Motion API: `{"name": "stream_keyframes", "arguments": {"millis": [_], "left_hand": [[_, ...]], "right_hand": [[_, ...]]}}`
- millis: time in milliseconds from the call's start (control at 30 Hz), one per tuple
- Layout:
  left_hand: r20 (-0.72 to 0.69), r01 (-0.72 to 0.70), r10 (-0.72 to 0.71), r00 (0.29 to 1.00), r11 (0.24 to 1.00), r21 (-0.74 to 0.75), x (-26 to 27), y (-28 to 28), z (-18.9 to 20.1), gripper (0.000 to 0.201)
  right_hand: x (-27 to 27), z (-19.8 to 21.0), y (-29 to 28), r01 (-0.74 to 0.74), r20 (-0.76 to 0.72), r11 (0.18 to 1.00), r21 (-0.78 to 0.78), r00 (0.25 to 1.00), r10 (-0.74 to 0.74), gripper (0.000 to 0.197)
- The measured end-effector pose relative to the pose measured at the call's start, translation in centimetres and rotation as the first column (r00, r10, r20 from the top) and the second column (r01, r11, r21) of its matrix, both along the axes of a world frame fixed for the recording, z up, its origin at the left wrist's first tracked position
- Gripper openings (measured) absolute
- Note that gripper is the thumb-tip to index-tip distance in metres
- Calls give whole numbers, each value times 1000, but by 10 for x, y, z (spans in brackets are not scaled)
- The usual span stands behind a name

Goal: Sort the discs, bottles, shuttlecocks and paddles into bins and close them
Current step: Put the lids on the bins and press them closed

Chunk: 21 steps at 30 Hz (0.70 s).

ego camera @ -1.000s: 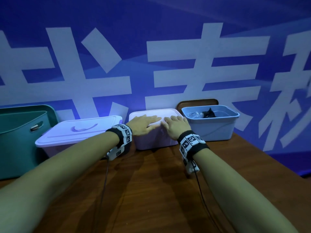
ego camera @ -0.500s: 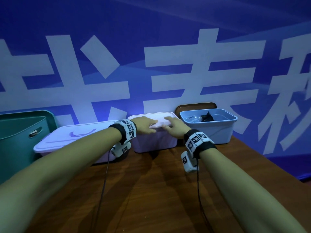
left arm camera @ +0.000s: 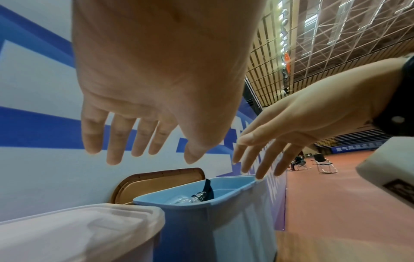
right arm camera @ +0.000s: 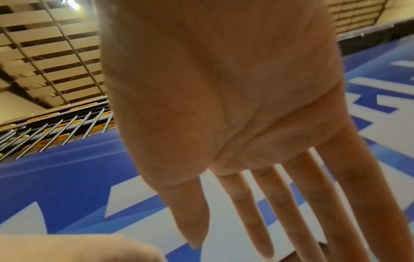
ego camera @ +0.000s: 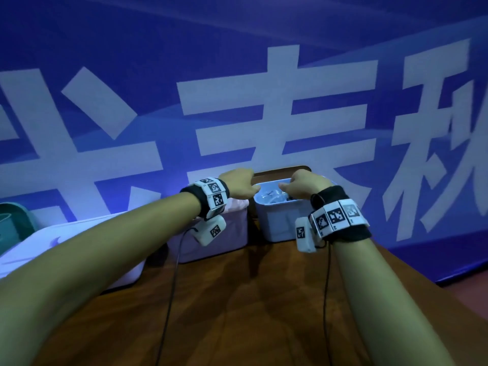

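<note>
The open light-blue bin (ego camera: 280, 223) stands at the back right of the table, with clear bottles (left arm camera: 184, 201) and a dark item (left arm camera: 207, 187) inside. Its brown lid (left arm camera: 156, 179) leans upright against the wall just behind it. My left hand (ego camera: 239, 184) hovers over the bin's left rim and my right hand (ego camera: 301, 186) over its middle. Both are raised above the bin, fingers spread and straight, holding nothing. In the left wrist view the right hand's fingertips (left arm camera: 257, 170) sit just above the far rim. The pale pink bin (ego camera: 211, 244) to the left is lidded.
A large lavender lidded bin (ego camera: 66, 247) sits further left, and a green bin (ego camera: 10, 220) at the far left edge. The blue banner wall (ego camera: 237, 75) stands right behind the bins. The brown table (ego camera: 250, 313) stretches toward me.
Both hands have lifted off the pink bin's lid and moved right and up, to above the open blue bin. The head view has swung to follow.
</note>
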<state>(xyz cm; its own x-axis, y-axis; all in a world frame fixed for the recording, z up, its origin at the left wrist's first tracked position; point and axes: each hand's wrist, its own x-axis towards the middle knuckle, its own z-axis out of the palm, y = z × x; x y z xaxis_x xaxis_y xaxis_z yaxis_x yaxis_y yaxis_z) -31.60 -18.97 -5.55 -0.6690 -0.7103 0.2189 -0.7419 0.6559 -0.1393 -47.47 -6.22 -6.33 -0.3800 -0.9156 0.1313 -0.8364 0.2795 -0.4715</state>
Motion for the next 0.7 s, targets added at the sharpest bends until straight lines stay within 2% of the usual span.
{"name": "stream_keyframes", "arguments": {"millis": [200, 367, 433, 500, 600, 633, 667, 700], "left_hand": [[-34, -48, 49, 998, 998, 44, -32, -45, -5, 52], [-20, -67, 66, 998, 997, -48, -49, -71, -6, 58], [25, -66, 67, 997, 997, -35, -52, -76, -4, 48], [113, -58, 60, 992, 998, -19, -56, -76, -4, 33], [178, -112, 111, 978, 994, -5, -61, -74, 0, 30], [202, -128, 125, 971, 992, 2, -63, -74, 1, 31], [223, -146, 140, 965, 989, 9, -65, -72, 2, 32], [240, -156, 149, 959, 988, 10, -67, -70, 4, 32]], "right_hand": [[-31, -10, -21, -21, -15, 1000, -2, 1000, 21, 35], [-40, -27, -44, -14, -46, 997, -79, 999, 11, 30], [-39, -31, -49, -36, -50, 999, -21, 998, 35, 28], [-36, -35, -49, -82, -77, 994, 75, 993, 88, 35], [-37, -36, -38, -175, -164, 944, 280, 960, 227, 73], [-39, -36, -34, -201, -184, 920, 337, 944, 273, 79], [-40, -36, -31, -221, -191, 906, 360, 934, 303, 75], [-43, -36, -30, -233, -188, 910, 344, 932, 309, 62]]}}
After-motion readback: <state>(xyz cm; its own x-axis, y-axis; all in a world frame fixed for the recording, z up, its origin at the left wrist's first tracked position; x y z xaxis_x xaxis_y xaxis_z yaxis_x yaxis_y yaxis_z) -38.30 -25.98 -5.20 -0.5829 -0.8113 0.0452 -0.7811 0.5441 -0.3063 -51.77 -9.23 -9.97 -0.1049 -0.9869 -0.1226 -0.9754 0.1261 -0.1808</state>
